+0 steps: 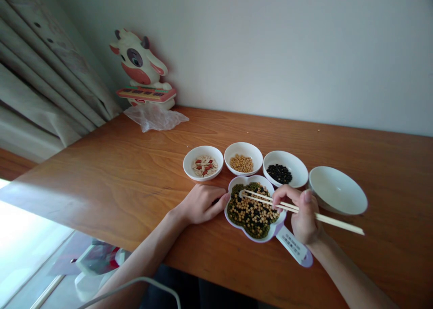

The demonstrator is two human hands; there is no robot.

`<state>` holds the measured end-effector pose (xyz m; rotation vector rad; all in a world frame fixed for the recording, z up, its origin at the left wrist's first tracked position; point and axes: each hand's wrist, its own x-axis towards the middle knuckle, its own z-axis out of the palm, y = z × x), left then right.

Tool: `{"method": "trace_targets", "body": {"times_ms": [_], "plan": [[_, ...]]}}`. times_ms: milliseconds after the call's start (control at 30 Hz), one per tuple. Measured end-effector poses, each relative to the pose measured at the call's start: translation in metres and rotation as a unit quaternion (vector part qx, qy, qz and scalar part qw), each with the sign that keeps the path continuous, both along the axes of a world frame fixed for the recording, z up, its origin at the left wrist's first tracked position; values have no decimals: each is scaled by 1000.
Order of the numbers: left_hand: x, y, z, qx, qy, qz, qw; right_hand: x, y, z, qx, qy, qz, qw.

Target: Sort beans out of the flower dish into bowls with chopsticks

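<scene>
A white flower-shaped dish [232, 222] with a purple rim and handle holds mixed green, black and yellow beans. My left hand [203, 203] rests on the table at its left, thumb and forefinger closed at the rim. In my right hand [304, 214] is a pair of wooden chopsticks [338, 222], fingers wrapped round them above the dish handle. Their tips meet a small pale piece [242, 193] over the beans, too small to name. Behind the dish stand white bowls: one of pale and reddish seeds [204, 165], one of yellow beans [241, 163], one of black beans [279, 173].
Another white bowl [338, 191] stands at the right end of the row, with no beans visible inside. A cow-shaped toy keyboard [145, 74] and a crumpled plastic bag [157, 118] sit at the back left of the wooden table [135, 178]. A pale cable [142, 279] crosses my left forearm.
</scene>
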<state>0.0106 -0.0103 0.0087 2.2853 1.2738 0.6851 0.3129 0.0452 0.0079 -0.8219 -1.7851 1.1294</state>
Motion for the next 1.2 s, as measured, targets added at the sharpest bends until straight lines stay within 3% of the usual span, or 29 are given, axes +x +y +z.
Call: {"method": "trace_targets", "body": {"times_ms": [700,1200], "plan": [[0,0,0,-1,7,-1,1000,-5,-2,13,26,-17,-33,999],[0,0,-2,-1,11,0,1000,-1,-2,7,46,45,-61,996]]}}
